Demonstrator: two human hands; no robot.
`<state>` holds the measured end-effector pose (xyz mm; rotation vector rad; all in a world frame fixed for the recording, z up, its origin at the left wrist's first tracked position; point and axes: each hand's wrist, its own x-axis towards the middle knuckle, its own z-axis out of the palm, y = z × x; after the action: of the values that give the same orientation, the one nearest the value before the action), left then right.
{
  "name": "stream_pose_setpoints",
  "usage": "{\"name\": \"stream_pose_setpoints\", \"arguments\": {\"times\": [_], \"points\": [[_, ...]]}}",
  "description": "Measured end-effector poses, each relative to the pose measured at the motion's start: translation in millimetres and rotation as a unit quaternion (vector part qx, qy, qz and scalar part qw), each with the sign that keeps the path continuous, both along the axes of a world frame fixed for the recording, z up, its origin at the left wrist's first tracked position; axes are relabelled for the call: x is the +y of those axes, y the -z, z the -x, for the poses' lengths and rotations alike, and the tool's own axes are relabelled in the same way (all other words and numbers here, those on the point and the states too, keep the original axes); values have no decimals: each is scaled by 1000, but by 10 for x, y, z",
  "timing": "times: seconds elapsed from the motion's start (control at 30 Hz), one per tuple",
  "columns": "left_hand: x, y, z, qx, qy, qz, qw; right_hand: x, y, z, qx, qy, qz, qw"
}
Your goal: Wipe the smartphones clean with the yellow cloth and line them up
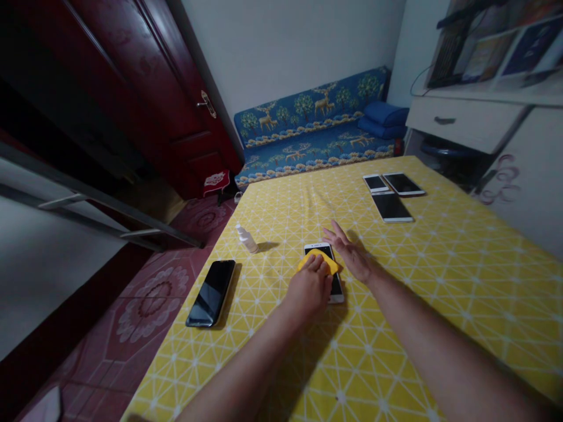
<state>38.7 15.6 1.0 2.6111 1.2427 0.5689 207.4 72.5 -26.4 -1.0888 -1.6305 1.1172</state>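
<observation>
A white-framed phone lies face up on the yellow patterned tablecloth. My left hand presses a folded yellow cloth onto its screen, covering the middle of it. Close to the phone's upper right edge is my right hand, its fingers spread and holding nothing. To the left stands a small white spray bottle, upright. A black phone rests near the table's left edge.
Three more phones lie together at the far right: a small one, a dark-screened one and a white-framed one. Beyond the table is a blue patterned sofa. A white cabinet stands right, a metal frame left.
</observation>
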Motion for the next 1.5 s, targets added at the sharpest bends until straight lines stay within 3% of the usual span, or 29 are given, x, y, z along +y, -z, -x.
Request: {"name": "stream_pose_setpoints", "arguments": {"times": [0.1, 0.23, 0.37, 0.67, 0.8, 1.0, 1.13, 1.37, 1.5], "points": [[178, -64, -87, 38, -14, -5, 999, 12, 26, 9, 13, 5, 2, 1000], [368, -101, -188, 59, -40, 4, 997, -23, -45, -10, -50, 5, -1, 999], [391, -89, -156, 53, -27, 27, 998, -50, -84, -38, -112, 1, -11, 994], [-22, -165, 328, 42, 137, 59, 988, -75, -130, -30, -175, -15, -8, 984], [-263, -141, 460, 29, 143, 70, 987, -76, -141, -29, -172, -20, -6, 985], [-578, -53, 467, 4, 155, 53, 987, -88, -161, -23, -146, -20, -8, 989], [-626, -27, 418, -16, 131, 35, 991, -86, -149, -14, -133, -13, -8, 991], [-437, 25, 308, -37, 43, 45, 997, -84, -118, -38, -128, -16, -18, 992], [-313, -1, 275, -109, -79, 68, 988, -97, -123, -25, -97, 10, -19, 995]]}}
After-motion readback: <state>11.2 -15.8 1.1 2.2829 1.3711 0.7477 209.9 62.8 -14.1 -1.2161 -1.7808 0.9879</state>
